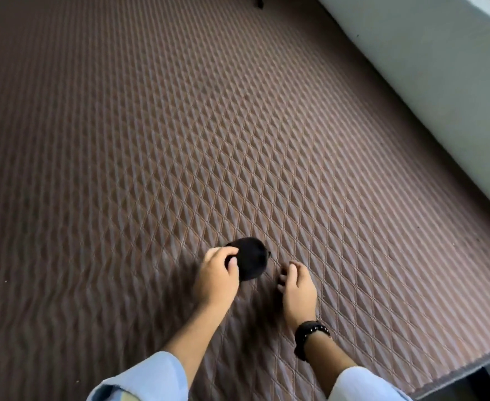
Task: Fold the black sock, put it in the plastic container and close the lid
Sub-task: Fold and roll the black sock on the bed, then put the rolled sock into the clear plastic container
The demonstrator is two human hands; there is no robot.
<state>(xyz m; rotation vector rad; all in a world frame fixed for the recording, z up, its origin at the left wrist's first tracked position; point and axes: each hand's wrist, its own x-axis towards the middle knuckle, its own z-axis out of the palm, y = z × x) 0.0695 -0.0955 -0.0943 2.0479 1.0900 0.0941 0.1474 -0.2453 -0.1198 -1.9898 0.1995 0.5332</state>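
Observation:
The black sock (251,257) is bunched into a compact rounded bundle low in the centre of the head view, over a brown quilted surface (238,125). My left hand (217,276) grips the bundle's left side with thumb and fingers. My right hand (297,286) hovers just right of the sock, fingers loosely curled, holding nothing and not touching it. A black watch (310,337) is on the right wrist. No plastic container is in view.
A pale wall or panel (426,91) runs along the right side of the quilted surface. The surface's edge (455,374) drops off at the lower right. A small dark object (259,0) lies at the far top edge.

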